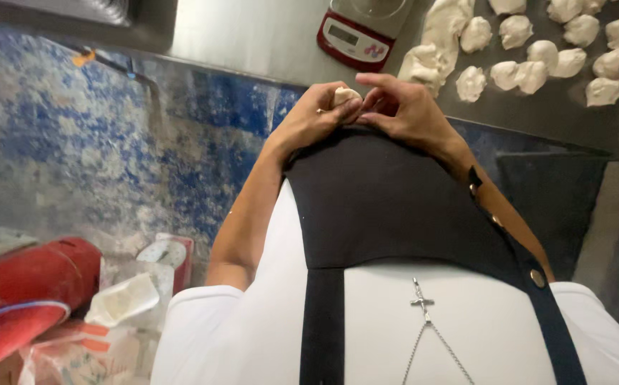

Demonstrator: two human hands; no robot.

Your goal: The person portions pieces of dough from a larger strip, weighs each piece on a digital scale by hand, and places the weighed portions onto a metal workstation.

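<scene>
Steel worktable (252, 36) along the top of the view. Black apron (388, 207) over a white shirt hides the near table edge. Long dough mass (434, 43) lies beside a red kitchen scale (359, 32). Roughly seventeen portioned dough pieces (530, 75) spread to the right; some are cut off by the frame, so the count is unsure. Left hand (313, 117) and right hand (406, 107) meet fingertip to fingertip, both pinched on one small dough ball (345, 94) held just above the apron.

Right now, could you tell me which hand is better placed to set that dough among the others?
Probably the right hand: the left hand shares the dough piece, but the dough balls lie rightward.
</scene>
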